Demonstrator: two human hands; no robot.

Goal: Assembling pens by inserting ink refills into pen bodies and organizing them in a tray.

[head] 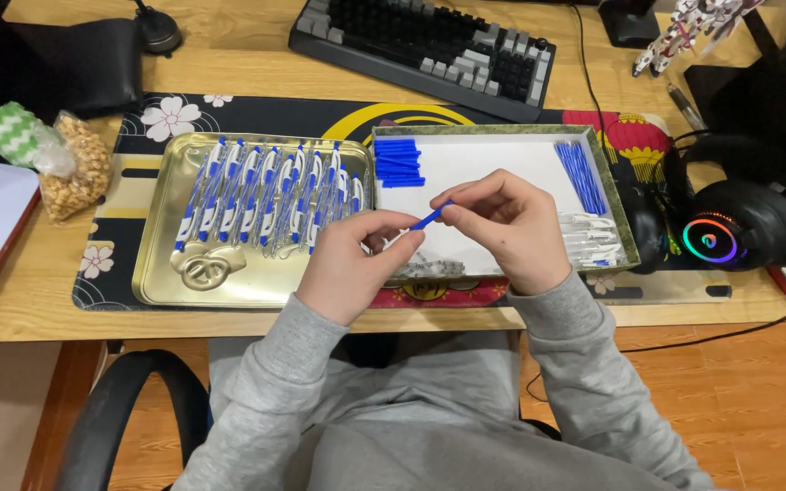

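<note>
Above the white tray (493,173), the left hand (347,264) and the right hand (511,223) both pinched one small blue pen part (431,216), near the gold tray (161,264) of assembled pens (266,195).

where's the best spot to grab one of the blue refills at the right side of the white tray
Judging by pose: the blue refills lie flat and close-packed along the white tray wall. Pinch one at its near end from above, where the ends sit clear of the clear barrels.

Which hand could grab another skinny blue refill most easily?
Probably the right hand: the thin blue ink refills lie on its side of the white box. The left hand is farther.
</note>
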